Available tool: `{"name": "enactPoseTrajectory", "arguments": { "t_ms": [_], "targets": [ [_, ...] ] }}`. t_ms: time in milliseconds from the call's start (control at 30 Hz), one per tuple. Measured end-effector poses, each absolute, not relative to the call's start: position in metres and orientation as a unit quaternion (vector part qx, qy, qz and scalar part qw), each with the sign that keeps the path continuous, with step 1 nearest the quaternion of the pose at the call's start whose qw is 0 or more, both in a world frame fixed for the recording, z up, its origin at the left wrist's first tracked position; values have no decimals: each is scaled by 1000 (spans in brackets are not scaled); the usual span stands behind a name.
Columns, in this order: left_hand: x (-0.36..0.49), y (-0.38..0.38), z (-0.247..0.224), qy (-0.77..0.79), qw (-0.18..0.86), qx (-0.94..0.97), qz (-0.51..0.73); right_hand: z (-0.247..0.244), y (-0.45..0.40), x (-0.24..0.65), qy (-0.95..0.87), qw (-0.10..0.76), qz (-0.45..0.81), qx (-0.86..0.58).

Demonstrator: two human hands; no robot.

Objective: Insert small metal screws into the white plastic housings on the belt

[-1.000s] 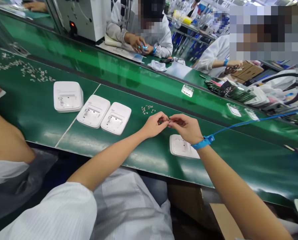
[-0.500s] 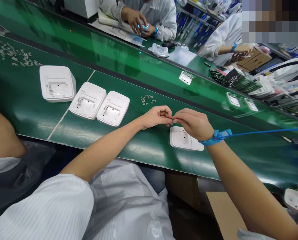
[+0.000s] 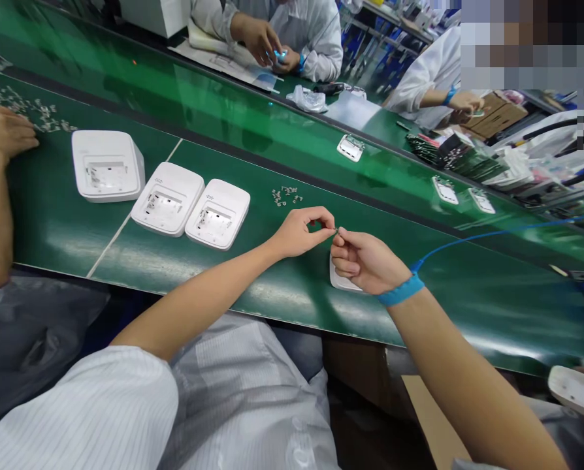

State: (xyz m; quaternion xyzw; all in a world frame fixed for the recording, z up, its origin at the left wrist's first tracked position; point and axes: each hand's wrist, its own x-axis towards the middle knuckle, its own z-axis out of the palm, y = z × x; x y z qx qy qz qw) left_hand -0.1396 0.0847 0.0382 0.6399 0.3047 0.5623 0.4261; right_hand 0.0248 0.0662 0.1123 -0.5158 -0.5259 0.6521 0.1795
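Observation:
My left hand (image 3: 304,231) and my right hand (image 3: 365,261) meet at their fingertips above the green table (image 3: 282,287). Between the pinched fingertips is a tiny part, too small to make out. The right hand wears a blue wrist strap (image 3: 402,290) with a blue cord and covers most of a white housing (image 3: 338,277). Left of my left hand, two white housings, one (image 3: 218,214) and another (image 3: 168,199), lie side by side with open compartments. A small group of metal pieces (image 3: 286,196) lies just beyond my left hand.
A third white housing (image 3: 108,166) is at the left, near scattered metal pieces (image 3: 47,117) and another person's hand (image 3: 8,130). White parts, one of them here (image 3: 351,148), lie on the green belt (image 3: 174,98) beyond. Two people work across it.
My right hand has turned, its lower fingers now curled, and hides more of the housing beneath. The neighbour's hand has reached to the metal pieces at left. The parts on the belt have shifted left.

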Motion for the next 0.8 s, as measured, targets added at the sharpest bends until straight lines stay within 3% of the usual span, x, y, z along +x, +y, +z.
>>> {"name": "enactPoseTrajectory", "arguments": {
  "t_ms": [100,200,400,600,700,800],
  "targets": [
    [-139,86,36,241,537,585,558,114,60,30,-707,212,430,-520],
    [-141,88,35,176,657,521,515,120,58,44,-861,235,153,-424],
    [-144,80,41,88,789,490,360,144,62,59,-980,107,14,-168],
    [-144,75,44,65,809,496,309,146,51,53,-986,105,4,-127],
    [-143,76,43,87,780,496,372,129,41,50,-939,191,91,-270],
    [-140,78,41,119,734,505,439,105,31,44,-764,327,304,-465]
  ]
}}
